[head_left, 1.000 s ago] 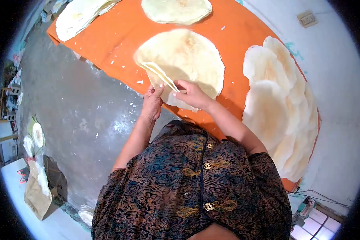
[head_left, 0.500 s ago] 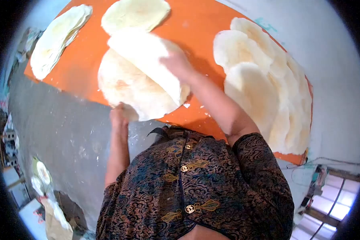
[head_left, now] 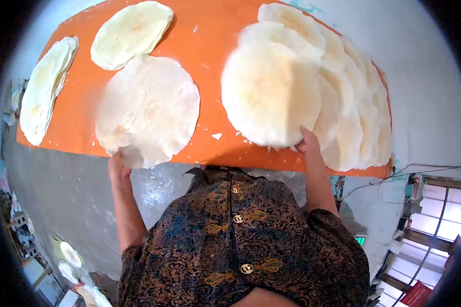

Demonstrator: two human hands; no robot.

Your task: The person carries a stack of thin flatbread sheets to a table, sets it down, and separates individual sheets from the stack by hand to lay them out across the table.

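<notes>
A large, thin round flatbread [head_left: 156, 105] lies spread out on the orange table, its left side slightly blurred. Fingers of my left hand [head_left: 119, 168] are closed on its near edge, where it overhangs the table. To the right, a second pale flatbread [head_left: 266, 92] rests against an overlapping spread of flatbreads, with a shadow across its right part. My right hand [head_left: 309, 141] pinches this one at its near right edge, the thumb on top. Small white crumbs are scattered on the table between the two.
The orange tabletop [head_left: 210, 30] also bears a round flatbread stack [head_left: 133, 35] at the back and a folded stack [head_left: 48, 89] at far left. Overlapping flatbreads [head_left: 363, 123] cover its right side. Grey floor [head_left: 71, 189] lies front left; a window [head_left: 440, 215] is at right.
My right hand has left the folded flatbread on the left and now grips one at the right. The left flatbread now lies unfolded, while my left hand still holds its edge. The view has shifted.
</notes>
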